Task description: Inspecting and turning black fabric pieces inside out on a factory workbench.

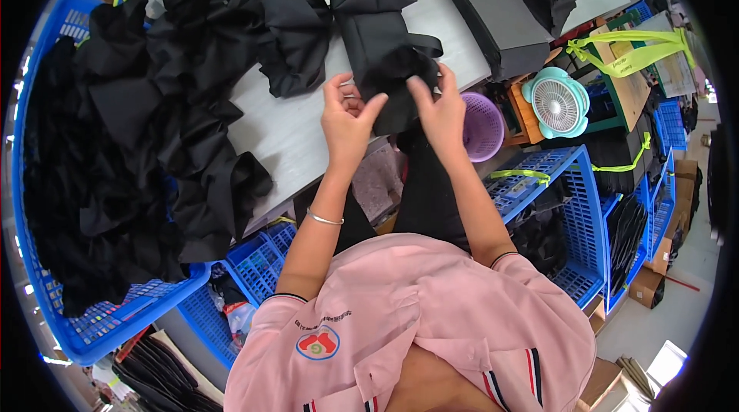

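A black fabric piece [375, 31] with a strap loop [427, 45] lies along the near edge of the table, its lower end bunched up and hanging towards my lap. My left hand [348, 116] is at the left side of this bunched end, fingers curled and thumb against the cloth. On the other side my right hand [441, 110] pinches the cloth, thumb on top and forefinger bent around its edge. The tips of some fingers are hidden by the dark fabric.
A blue basket [138, 308] heaped with black cloth [138, 158] stands left. Stacked black sheets [493, 8] occupy the table [289, 131] at right. Beside its edge are a purple basket [483, 127], a turquoise fan [556, 103] and a blue crate [577, 220].
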